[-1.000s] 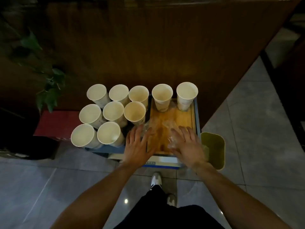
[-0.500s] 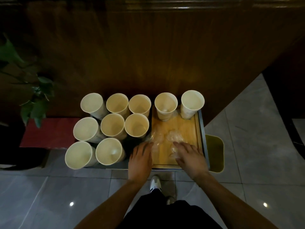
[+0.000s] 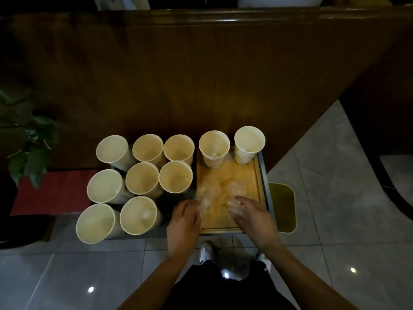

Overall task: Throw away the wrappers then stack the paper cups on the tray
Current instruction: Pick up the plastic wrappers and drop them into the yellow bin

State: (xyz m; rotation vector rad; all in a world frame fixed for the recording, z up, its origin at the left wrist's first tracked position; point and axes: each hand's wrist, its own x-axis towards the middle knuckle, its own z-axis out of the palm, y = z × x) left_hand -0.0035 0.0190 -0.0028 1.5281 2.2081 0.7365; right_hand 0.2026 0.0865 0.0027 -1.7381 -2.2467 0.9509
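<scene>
Clear crumpled plastic wrappers [image 3: 214, 191] lie on the wooden tray [image 3: 257, 175]. Two white paper cups stand at the tray's far edge, one on the left [image 3: 214, 147] and one on the right [image 3: 249, 144]. Several more paper cups [image 3: 143, 175] stand upright in a cluster left of the tray. My left hand [image 3: 184, 222] curls around a wrapper at the tray's near left corner. My right hand [image 3: 254, 217] closes its fingers on another wrapper [image 3: 234, 209] near the tray's front.
A yellow-green bin [image 3: 282, 206] stands on the floor right of the tray. A wooden panel wall [image 3: 201, 74] rises behind. A potted plant [image 3: 24, 144] and a red mat [image 3: 53, 191] are on the left. My shoes [image 3: 206, 253] show below on grey tiles.
Both hands have drawn back toward the tray's near edge, gathering the wrappers and curling their fingers around them. The camera view has tilted up.
</scene>
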